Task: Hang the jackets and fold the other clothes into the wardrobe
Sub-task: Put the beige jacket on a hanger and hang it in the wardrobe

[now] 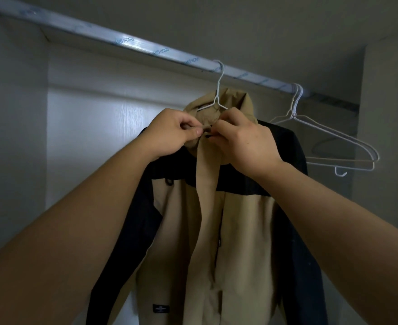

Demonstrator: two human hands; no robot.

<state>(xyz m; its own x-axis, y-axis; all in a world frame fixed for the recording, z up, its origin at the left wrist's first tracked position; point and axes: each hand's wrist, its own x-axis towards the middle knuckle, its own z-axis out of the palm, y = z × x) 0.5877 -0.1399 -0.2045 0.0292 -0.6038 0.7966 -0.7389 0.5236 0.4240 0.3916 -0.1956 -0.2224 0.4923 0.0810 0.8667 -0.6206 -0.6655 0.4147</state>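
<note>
A tan and black hooded jacket (237, 231) hangs on a white wire hanger (217, 95) hooked over the wardrobe rail (132, 44). My left hand (169, 133) pinches the tan fabric at the jacket's collar. Opposite it, my right hand (242, 139) pinches the other side of the collar, and the fingertips of both hands nearly meet at the neck opening. The hood rises behind my hands. The jacket's front hangs partly open below.
Two bare white wire hangers (329, 141) hang on the rail to the right of the jacket. The wardrobe's pale back wall (94, 127) lies to the left, and a side panel (385, 137) closes the right.
</note>
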